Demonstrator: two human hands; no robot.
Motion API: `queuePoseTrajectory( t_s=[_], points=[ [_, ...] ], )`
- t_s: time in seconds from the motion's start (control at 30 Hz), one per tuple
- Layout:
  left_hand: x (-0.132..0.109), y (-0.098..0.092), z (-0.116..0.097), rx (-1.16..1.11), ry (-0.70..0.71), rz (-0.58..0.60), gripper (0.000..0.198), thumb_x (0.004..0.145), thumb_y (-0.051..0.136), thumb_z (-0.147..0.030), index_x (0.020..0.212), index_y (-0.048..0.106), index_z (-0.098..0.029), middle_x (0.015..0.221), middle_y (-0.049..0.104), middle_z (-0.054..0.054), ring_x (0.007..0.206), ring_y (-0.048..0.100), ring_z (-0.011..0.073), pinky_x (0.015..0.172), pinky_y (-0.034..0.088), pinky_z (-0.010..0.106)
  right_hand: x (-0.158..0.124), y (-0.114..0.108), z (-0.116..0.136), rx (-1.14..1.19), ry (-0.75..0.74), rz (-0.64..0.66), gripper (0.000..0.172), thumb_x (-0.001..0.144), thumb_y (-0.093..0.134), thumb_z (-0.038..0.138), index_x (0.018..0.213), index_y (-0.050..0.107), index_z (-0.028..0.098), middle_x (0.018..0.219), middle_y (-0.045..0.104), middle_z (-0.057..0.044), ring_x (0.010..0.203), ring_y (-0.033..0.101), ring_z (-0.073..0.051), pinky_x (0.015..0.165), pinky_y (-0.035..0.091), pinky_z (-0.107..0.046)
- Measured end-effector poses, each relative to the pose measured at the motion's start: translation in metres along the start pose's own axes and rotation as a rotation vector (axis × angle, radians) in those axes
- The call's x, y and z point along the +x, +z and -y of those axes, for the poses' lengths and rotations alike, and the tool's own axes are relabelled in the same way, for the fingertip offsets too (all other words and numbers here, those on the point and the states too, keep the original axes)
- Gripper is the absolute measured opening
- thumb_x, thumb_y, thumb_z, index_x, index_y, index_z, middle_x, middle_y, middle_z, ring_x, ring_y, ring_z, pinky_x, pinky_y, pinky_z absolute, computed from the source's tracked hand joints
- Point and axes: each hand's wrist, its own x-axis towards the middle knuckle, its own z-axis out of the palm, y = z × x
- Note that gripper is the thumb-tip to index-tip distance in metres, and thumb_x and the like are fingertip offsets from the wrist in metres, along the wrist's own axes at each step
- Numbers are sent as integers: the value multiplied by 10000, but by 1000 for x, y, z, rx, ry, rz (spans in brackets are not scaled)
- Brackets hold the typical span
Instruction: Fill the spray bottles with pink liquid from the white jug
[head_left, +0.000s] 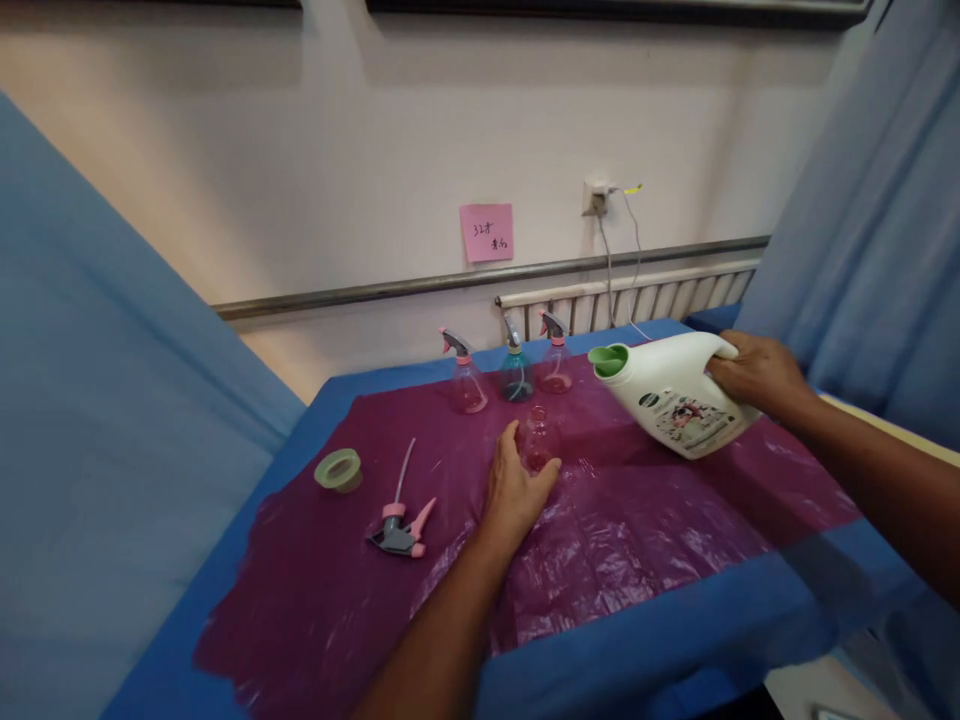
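Note:
My left hand [516, 487] wraps round the base of a small clear open bottle [538, 436] standing on the purple plastic sheet [637, 520]. My right hand [757, 373] grips the handle of a white detergent jug [675, 392] with a green spout, held tilted above the sheet, its spout pointing left toward the bottle. A detached pink and grey spray head [401, 530] with its tube lies left of my left hand. A green cap [338, 469] lies farther left.
Three spray bottles [514, 370] stand in a row at the back of the sheet. The table has a blue cover [675, 650]. Blue curtains hang left and right. A radiator, a wall socket and a pink note [487, 232] are behind.

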Motion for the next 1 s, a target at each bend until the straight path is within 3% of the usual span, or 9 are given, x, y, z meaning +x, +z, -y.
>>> queuePoseTrajectory(
  t_s=[0.3,0.7,1.0],
  points=[
    [-2,0,1,37,141,-90,855,900,877,-344,1676,543,-213,1676,623,176,1612,599,360,1393,461,564,-5,-4,32,-270,-104,120,470,987,503,604,1125,802,268,1087,858,-135,950,745,-338,719,377,-378],
    [-3,-4,-4,121,266,-209,826,931,841,-263,1703,549,-264,1642,618,143,1576,609,349,1369,493,563,-5,-13,41,-359,-167,132,441,1010,517,593,1132,810,285,1059,863,-121,951,773,-348,701,373,-376],
    [-2,-2,0,137,302,-226,845,893,858,-209,1685,578,-297,1588,635,117,1516,643,337,1330,531,543,-7,-23,44,-439,-187,136,443,1052,517,614,1171,803,296,1115,875,-117,970,788,-337,685,342,-369]
  ],
)
